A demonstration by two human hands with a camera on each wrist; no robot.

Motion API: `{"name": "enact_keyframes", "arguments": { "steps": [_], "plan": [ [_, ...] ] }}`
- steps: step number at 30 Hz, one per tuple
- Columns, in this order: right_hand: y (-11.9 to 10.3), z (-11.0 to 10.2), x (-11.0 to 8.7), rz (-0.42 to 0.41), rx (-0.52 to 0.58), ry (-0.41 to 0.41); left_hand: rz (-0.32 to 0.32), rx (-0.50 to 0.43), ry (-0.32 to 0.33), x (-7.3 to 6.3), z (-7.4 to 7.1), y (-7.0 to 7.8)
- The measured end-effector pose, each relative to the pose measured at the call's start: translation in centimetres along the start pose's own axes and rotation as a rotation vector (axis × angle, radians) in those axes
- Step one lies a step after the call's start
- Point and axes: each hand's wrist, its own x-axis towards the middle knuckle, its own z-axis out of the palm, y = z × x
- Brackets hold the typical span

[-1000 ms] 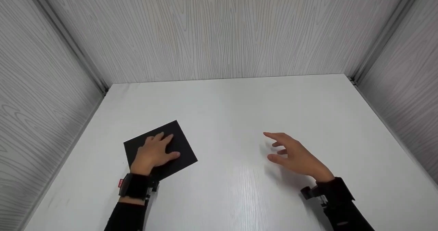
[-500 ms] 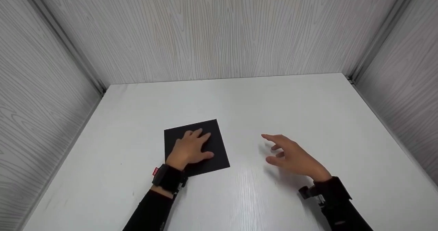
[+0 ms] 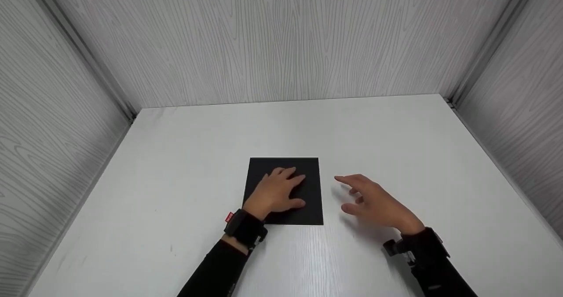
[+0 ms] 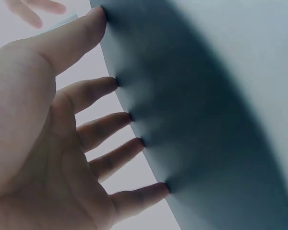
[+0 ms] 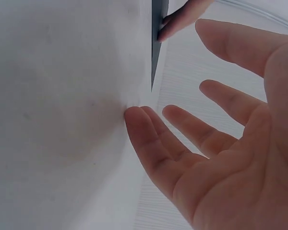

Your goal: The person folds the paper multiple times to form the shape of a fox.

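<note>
A flat black square sheet [image 3: 311, 165] lies on the white table, its edges nearly square to the table's far edge. My left hand [image 3: 276, 193] rests on it with spread fingers; in the left wrist view all the fingertips [image 4: 163, 188] and the thumb tip press on the dark sheet [image 4: 192, 115]. Just right of the sheet, my right hand [image 3: 374, 202] holds nothing, its fingers loosely bent. One fingertip of the right hand [image 5: 221, 167] meets the table surface in the right wrist view, where the sheet [image 5: 156, 57] shows as a thin dark strip.
The white table [image 3: 176, 147] is bounded by a grey wood-grain back wall [image 3: 281, 42] and side walls [image 3: 53, 112] on both sides. Black bands with small cameras sit on both wrists, such as the right wristband [image 3: 424, 248].
My left hand has slid the black sheet to the right across the table, and the sheet has turned until its edges stand straight. My right hand has barely moved.
</note>
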Motion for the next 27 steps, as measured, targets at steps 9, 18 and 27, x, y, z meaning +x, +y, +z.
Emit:
{"name": "enact_keyframes", "arguments": {
  "steps": [9, 18, 27],
  "plan": [
    [-0.8, 0.7, 0.0, 0.023, -0.193, -0.006, 0.071, 0.008, -0.054, 0.9, 0.4, 1.7],
    [-1.2, 1.5, -0.2, 0.028, -0.288, -0.015, 0.113, 0.027, -0.068, 1.7, 0.9, 3.2],
    [-1.4, 1.8, -0.3, -0.014, -0.330, -0.052, 0.128, 0.041, -0.061, 1.7, 1.0, 3.5]
  ]
}}
